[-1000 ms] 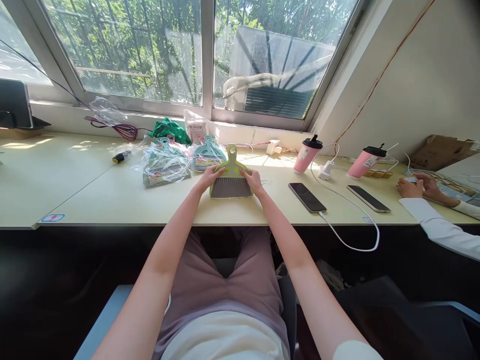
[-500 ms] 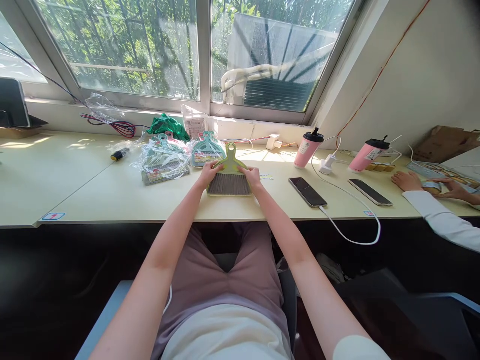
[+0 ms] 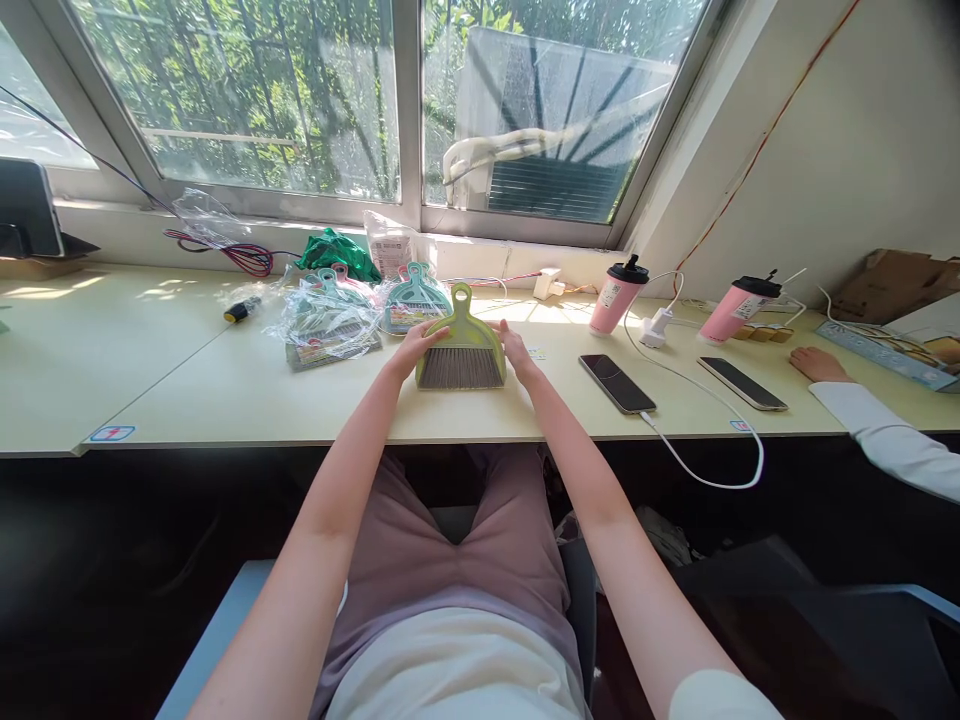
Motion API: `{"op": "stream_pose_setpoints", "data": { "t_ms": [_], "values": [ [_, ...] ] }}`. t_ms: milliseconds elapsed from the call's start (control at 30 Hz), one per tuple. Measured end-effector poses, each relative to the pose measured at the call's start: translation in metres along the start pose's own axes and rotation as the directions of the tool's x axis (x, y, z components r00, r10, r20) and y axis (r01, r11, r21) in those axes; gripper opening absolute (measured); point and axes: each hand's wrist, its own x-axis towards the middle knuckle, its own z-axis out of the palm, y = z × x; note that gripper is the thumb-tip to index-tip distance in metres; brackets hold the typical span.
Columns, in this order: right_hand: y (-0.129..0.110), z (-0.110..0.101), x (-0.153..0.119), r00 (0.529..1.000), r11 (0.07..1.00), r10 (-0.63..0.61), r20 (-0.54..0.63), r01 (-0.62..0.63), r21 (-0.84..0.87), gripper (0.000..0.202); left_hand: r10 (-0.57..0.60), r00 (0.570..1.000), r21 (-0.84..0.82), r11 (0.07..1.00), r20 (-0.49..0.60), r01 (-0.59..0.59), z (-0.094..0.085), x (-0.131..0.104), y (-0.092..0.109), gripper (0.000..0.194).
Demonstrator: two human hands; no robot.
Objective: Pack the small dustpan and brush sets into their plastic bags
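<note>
A green dustpan (image 3: 495, 345) lies on the table in front of me, handle pointing to the window. Nested in it is a matching small brush (image 3: 461, 368), its grey bristles facing me. My left hand (image 3: 415, 347) grips the set's left side, with fingers reaching over the brush's shoulder. Along the right rim rests my right hand (image 3: 517, 350), fingers stretched out and not wrapped round anything. Just behind to the left are more dustpan sets in clear plastic, a bagged pile (image 3: 334, 315) and a blue-green dustpan (image 3: 418, 295).
Green crumpled plastic (image 3: 339, 252) and coiled cable (image 3: 255, 258) lie by the window. To the right are a pink cup (image 3: 613, 300), a charging phone (image 3: 616, 383), a second phone (image 3: 742, 383) and another pink cup (image 3: 735, 312). A co-worker's hand (image 3: 821, 364) rests farther right.
My right hand has slid outward from over the brush to the dustpan's right rim, its fingers straightening. The co-worker's other hand has left the view.
</note>
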Motion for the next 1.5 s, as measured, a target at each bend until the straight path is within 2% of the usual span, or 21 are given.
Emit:
{"op": "stream_pose_setpoints", "data": {
  "t_ms": [67, 100, 133, 200, 267, 367, 433, 500, 567, 633, 733, 800, 900, 1000, 1067, 1167, 1300, 1500],
  "values": [
    [0.012, -0.014, 0.003, 0.999, 0.967, 0.037, -0.029, -0.043, -0.252, 0.046, -0.013, 0.999, -0.028, 1.0, 0.038, 0.014, -0.003, -0.001, 0.0, 0.064],
    [0.019, -0.023, 0.004, 0.997, 0.917, 0.067, -0.03, -0.074, -0.391, 0.046, -0.025, 0.999, -0.036, 0.999, 0.04, 0.026, -0.004, -0.001, -0.001, 0.064],
    [0.027, -0.031, 0.005, 0.994, 0.86, 0.11, -0.008, -0.099, -0.501, 0.047, -0.043, 0.999, -0.044, 0.998, 0.03, 0.045, -0.005, -0.001, -0.002, 0.064],
    [0.041, -0.051, 0.006, 0.979, 0.783, 0.188, 0.083, -0.098, -0.615, 0.046, -0.085, 0.996, -0.061, 0.995, -0.011, 0.084, -0.008, 0.001, -0.005, 0.06],
    [0.052, -0.07, 0.007, 0.971, 0.762, 0.19, 0.145, -0.053, -0.646, 0.041, -0.109, 0.992, -0.084, 0.991, -0.057, 0.104, -0.009, 0.003, -0.009, 0.059],
    [0.062, -0.096, 0.007, 0.968, 0.784, 0.179, 0.178, -0.031, -0.62, 0.038, -0.132, 0.989, -0.107, 0.986, -0.07, 0.124, -0.011, 0.005, -0.013, 0.068],
    [0.062, -0.108, 0.005, 0.967, 0.832, 0.183, 0.176, -0.057, -0.551, 0.044, -0.16, 0.986, -0.099, 0.983, -0.052, 0.154, -0.013, 0.006, -0.015, 0.072],
    [0.056, -0.112, 0.0, 0.975, 0.911, 0.147, 0.169, -0.067, -0.407, 0.047, -0.176, 0.984, -0.083, 0.981, -0.03, 0.173, -0.013, 0.006, -0.017, 0.074],
    [0.045, -0.107, -0.008, 0.981, 0.984, 0.073, 0.18, -0.042, -0.173, 0.045, -0.193, 0.981, -0.073, 0.979, -0.028, 0.19, -0.013, 0.005, -0.018, 0.075],
    [0.027, -0.093, -0.017, 0.975, 0.994, -0.022, 0.221, -0.002, 0.109, 0.048, -0.223, 0.974, -0.073, 0.973, -0.044, 0.22, -0.011, 0.004, -0.017, 0.075],
    [-0.003, -0.057, -0.025, 0.95, 0.901, -0.166, 0.266, 0.036, 0.433, 0.054, -0.248, 0.967, -0.078, 0.967, -0.061, 0.243, -0.007, 0.001, -0.014, 0.072],
    [-0.019, -0.029, -0.026, 0.941, 0.849, -0.203, 0.27, 0.032, 0.527, 0.054, -0.237, 0.97, -0.087, 0.969, -0.056, 0.232, -0.005, 0.0, -0.012, 0.07],
    [-0.03, 0.008, -0.021, 0.952, 0.884, -0.23, 0.202, 0.118, 0.452, 0.048, -0.234, 0.971, -0.12, 0.966, -0.047, 0.227, -0.004, -0.002, -0.009, 0.069],
    [-0.028, 0.033, -0.016, 0.961, 0.944, -0.276, 0.03, 0.265, 0.196, 0.035, -0.233, 0.972, -0.141, 0.964, -0.044, 0.225, -0.002, -0.003, -0.008, 0.06],
    [-0.023, 0.042, -0.016, 0.958, 0.956, -0.281, -0.058, 0.285, 0.067, 0.029, -0.216, 0.976, -0.131, 0.968, -0.021, 0.212, -0.001, -0.003, -0.008, 0.055],
    [-0.018, 0.049, -0.018, 0.956, 0.962, -0.272, -0.106, 0.272, -0.014, 0.027, -0.165, 0.985, -0.108, 0.98, 0.042, 0.168, 0.0, -0.003, -0.01, 0.058],
    [-0.014, 0.05, -0.021, 0.947, 0.946, -0.312, -0.076, 0.303, -0.114, 0.024, -0.095, 0.991, -0.109, 0.989, 0.091, 0.105, -0.002, -0.002, -0.015, 0.067],
    [-0.007, 0.046, -0.02, 0.945, 0.935, -0.314, -0.094, 0.29, -0.204, 0.023, -0.137, 0.988, -0.09, 0.986, 0.075, 0.144, -0.002, -0.002, -0.014, 0.079]
  ]
}}
